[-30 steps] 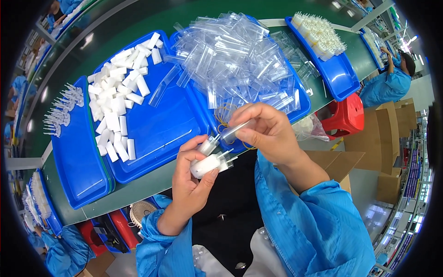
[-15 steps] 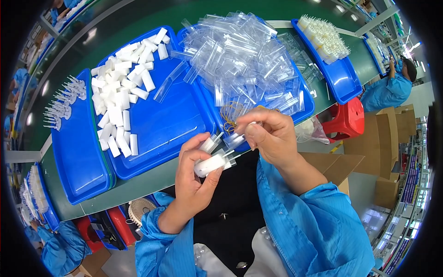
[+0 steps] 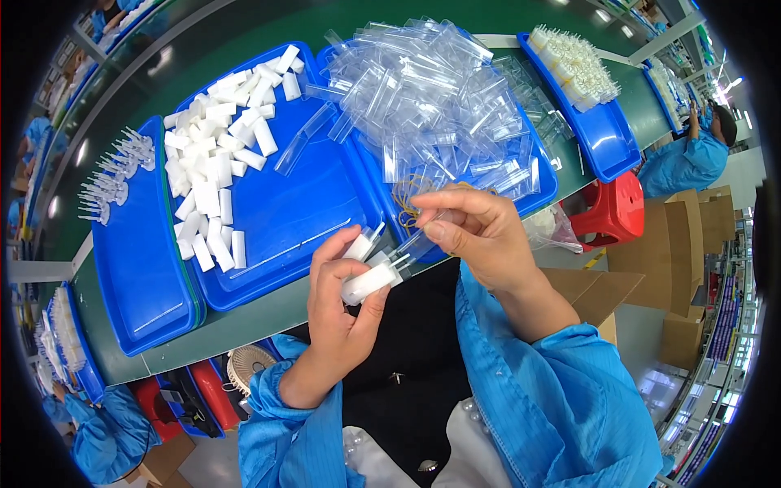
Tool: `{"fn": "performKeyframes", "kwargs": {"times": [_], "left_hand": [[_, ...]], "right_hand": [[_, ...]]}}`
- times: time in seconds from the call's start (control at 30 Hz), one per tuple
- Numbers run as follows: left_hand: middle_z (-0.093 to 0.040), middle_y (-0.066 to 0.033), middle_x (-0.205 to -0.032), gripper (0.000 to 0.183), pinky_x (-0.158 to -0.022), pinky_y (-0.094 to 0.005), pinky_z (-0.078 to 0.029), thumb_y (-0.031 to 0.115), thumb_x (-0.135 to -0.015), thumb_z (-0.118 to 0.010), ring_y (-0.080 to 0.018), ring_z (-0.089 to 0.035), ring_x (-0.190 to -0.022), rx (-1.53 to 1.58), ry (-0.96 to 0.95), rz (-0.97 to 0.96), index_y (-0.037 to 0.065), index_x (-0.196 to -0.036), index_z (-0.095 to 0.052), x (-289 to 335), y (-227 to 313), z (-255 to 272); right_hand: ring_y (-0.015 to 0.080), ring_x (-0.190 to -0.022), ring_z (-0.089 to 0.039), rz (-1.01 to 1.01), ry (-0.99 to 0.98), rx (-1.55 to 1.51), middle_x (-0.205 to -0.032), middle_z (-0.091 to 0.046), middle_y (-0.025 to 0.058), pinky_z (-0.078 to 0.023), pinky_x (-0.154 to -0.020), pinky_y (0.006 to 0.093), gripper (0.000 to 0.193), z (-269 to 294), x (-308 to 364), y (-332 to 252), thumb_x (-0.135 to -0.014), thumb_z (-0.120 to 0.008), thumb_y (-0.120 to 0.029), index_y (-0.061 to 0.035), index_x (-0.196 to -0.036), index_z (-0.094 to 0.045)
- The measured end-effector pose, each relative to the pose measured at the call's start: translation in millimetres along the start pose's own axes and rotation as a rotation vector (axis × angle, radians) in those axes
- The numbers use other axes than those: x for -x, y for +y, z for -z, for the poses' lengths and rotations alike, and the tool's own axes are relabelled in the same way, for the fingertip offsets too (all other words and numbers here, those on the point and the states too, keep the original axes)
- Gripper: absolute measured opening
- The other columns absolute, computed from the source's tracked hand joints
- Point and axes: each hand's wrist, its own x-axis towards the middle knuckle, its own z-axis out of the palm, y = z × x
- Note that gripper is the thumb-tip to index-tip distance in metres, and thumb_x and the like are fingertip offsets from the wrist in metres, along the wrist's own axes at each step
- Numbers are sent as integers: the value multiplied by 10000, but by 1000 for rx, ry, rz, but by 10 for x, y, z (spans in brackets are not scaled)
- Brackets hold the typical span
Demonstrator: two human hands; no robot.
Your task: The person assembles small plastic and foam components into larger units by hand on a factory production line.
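My left hand (image 3: 343, 325) is closed round a few white plastic pieces (image 3: 368, 283) with thin prongs sticking out at their right ends. To the right, my right hand (image 3: 484, 240) pinches a clear plastic sleeve (image 3: 416, 245) between thumb and forefinger. The sleeve's lower end is close to the prongs of the front white piece; whether it goes over them I cannot tell. Both hands are in front of the near edge of a blue tray, with yellow rubber bands (image 3: 404, 198) just behind the right fingers.
A big heap of clear sleeves (image 3: 431, 98) fills the middle tray. White blocks (image 3: 215, 154) lie in a blue tray (image 3: 317, 203) to its left. Pronged white parts stand in the far-left tray (image 3: 150, 276) and the right tray (image 3: 606, 146). A red stool (image 3: 608, 213) and cardboard boxes (image 3: 659, 260) are at the right.
The clear sleeve in my right hand is now tilted, with its lower end near the white piece's prongs. My left hand has turned slightly with its pieces.
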Motion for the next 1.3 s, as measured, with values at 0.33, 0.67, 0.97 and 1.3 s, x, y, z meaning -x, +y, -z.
{"fn": "performKeyframes", "kwargs": {"times": [0.33,0.67,0.97,1.3], "left_hand": [[-394,-197,-1291,226,-992,-368,-305,82,-822,-614,-269,-398,-1193,48,-46,50,33,-979,-459,25,-11,34],[-439,-188,-1237,199,-818,-318,-419,129,-813,-649,-217,-521,-965,167,1,119,22,-934,-533,5,14,35],[-420,-202,-1239,131,-864,-329,-394,130,-863,-575,-215,-515,-978,321,45,104,23,-926,-534,10,-41,28],[-365,-260,-1271,203,-906,-396,-375,113,-860,-569,-326,-450,-1110,-83,-55,-43,-11,-999,-487,4,23,68]], "right_hand": [[82,-817,-586,57,-7,128,-912,-619,52,-465,-720,196,252,-129,26,96,-854,-610,-74,28,-1084,-592],[91,-813,-598,-102,-36,-223,-933,-635,73,-489,-724,212,213,-149,39,141,-848,-618,-69,29,-1036,-597],[121,-815,-602,19,36,-119,-929,-599,91,-497,-729,233,168,-288,81,151,-820,-630,-16,36,-977,-606],[105,-804,-582,79,-19,131,-925,-602,76,-473,-721,211,226,-227,-51,17,-827,-624,-34,0,-1051,-624]]}}
